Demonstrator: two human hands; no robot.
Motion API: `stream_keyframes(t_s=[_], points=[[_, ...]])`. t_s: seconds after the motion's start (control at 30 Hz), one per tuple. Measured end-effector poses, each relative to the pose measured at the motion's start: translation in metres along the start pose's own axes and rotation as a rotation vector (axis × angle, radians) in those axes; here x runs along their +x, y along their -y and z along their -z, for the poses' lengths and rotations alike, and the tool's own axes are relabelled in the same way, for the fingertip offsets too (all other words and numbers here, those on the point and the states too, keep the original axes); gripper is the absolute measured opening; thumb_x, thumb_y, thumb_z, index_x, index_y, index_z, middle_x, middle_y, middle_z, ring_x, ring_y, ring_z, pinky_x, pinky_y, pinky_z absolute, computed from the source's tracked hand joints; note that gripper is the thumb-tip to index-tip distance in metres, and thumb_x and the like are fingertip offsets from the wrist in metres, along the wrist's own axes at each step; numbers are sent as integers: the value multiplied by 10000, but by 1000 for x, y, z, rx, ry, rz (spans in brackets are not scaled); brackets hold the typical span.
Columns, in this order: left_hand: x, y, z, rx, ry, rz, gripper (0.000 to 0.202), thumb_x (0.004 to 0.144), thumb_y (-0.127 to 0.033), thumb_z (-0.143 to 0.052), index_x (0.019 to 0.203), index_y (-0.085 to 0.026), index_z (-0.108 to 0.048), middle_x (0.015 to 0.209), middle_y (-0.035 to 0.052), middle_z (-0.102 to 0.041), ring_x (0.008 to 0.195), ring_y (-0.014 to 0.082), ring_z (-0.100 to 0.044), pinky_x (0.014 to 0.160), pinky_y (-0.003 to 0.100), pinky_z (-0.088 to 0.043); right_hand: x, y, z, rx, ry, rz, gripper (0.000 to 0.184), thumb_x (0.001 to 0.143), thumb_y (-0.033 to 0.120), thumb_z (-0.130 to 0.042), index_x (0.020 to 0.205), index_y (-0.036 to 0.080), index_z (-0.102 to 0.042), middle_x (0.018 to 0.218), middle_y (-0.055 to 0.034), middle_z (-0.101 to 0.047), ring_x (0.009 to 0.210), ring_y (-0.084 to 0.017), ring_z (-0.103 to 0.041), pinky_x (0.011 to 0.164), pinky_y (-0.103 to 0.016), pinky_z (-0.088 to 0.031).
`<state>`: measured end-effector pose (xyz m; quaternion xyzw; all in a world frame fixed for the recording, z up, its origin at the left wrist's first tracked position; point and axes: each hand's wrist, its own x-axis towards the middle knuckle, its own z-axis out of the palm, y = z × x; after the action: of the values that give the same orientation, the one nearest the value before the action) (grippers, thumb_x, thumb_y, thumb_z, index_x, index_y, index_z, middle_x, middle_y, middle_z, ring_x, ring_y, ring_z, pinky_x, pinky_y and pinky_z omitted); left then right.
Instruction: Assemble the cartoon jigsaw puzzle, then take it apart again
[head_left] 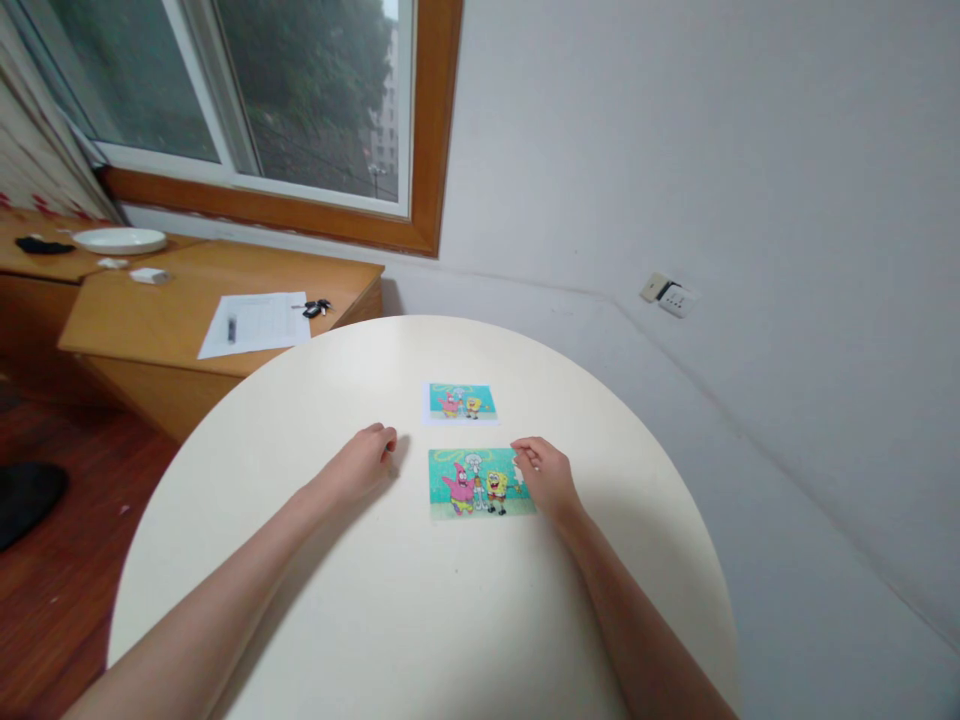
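A colourful cartoon jigsaw puzzle [466,490] lies flat in the middle of the round table. A pale patch shows at its right side, by my fingers. My right hand [546,478] is over the puzzle's right edge, thumb and fingertips pinched together; whatever is between them is too small to make out. Beyond the puzzle lies a smaller picture card [463,402] with the same cartoon scene and a white margin. My left hand [367,458] rests on the table left of the puzzle, apart from it, its fingers curled in with nothing visible in them.
The round cream table [360,610] stands close to the wall [712,130]. At the back left is a wooden desk [187,275] bearing a paper sheet [259,322], keys [316,309], a small white box [150,275] and a white plate [120,240].
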<state>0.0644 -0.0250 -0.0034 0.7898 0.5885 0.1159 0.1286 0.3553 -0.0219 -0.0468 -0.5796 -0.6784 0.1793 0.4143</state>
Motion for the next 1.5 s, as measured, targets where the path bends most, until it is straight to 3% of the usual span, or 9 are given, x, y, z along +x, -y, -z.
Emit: stream_keyframes(t_s=[0.27, 0.5, 0.73, 0.87, 0.93, 1.0, 1.07, 1.13, 1.5], points=[[-5, 4, 18, -187, 139, -88, 156, 664, -252, -579, 771, -169, -655, 788, 44, -621, 644, 162, -540, 613, 243, -407, 0, 4, 2, -16, 20, -3, 202, 727, 226, -450, 793, 200, -639, 819, -58, -663, 732, -174, -619, 679, -310, -508], [-2, 12, 4, -180, 159, -148, 156, 654, -128, -502, 696, -175, -645, 774, 40, -603, 663, 165, -534, 618, 246, -393, 0, 6, 3, -32, 24, 14, 207, 742, 226, -438, 798, 192, -634, 819, -60, -656, 716, -171, -615, 662, -303, -502], [-4, 3, 5, -110, 120, -197, 195, 757, -145, -416, 683, -168, -595, 804, 73, -581, 661, 161, -531, 645, 260, -403, 0, 6, 4, -75, 27, 45, 225, 754, 201, -423, 809, 194, -642, 824, -66, -662, 740, -181, -616, 692, -319, -503], [-3, -2, 1, -150, 52, -247, 220, 780, -151, -394, 642, -168, -565, 753, 64, -576, 635, 150, -504, 637, 257, -396, -2, 18, 12, -134, 173, 102, 294, 815, 251, -413, 984, 193, -647, 988, -101, -655, 899, -202, -615, 829, -370, -473], [-2, -4, -2, -227, 14, -213, 206, 778, -180, -417, 646, -168, -574, 733, 54, -585, 636, 145, -501, 633, 253, -395, -6, 27, 16, -217, 342, 136, 413, 793, 336, -516, 1190, 234, -567, 1252, -111, -555, 1169, -245, -499, 989, -439, -358], [0, -4, -6, -329, -62, -111, 202, 773, -236, -442, 660, -166, -593, 716, 47, -602, 630, 144, -503, 621, 255, -393, -10, 34, 19, -305, 532, 126, 704, 710, 425, -633, 1360, 290, -396, 1465, -106, -323, 1354, -291, -263, 1073, -495, -210], [3, -3, -10, -467, -160, 19, 224, 759, -310, -466, 688, -159, -614, 685, 42, -615, 612, 146, -510, 603, 259, -391, -14, 39, 18, -368, 682, 93, 878, 668, 495, -666, 1424, 310, -261, 1528, -106, -145, 1399, -311, -91, 1093, -524, -109], [7, -1, -13, -634, -215, 126, 270, 727, -386, -491, 695, -151, -621, 605, 28, -599, 570, 147, -511, 577, 262, -384, -17, 43, 14, -420, 750, 57, 891, 682, 548, -639, 1434, 308, -226, 1535, -117, -77, 1400, -318, -21, 1092, -539, -54], [13, -12, -12, -1179, -343, 294, 313, 553, -443, -651, 591, -134, -613, 553, 33, -602, 553, 150, -553, 602, 294, -450, -25, 56, -16, -531, 586, 155, 751, 786, 662, -432, 1425, 302, -267, 1520, -126, -157, 1396, -330, -79, 1081, -576, -72]])
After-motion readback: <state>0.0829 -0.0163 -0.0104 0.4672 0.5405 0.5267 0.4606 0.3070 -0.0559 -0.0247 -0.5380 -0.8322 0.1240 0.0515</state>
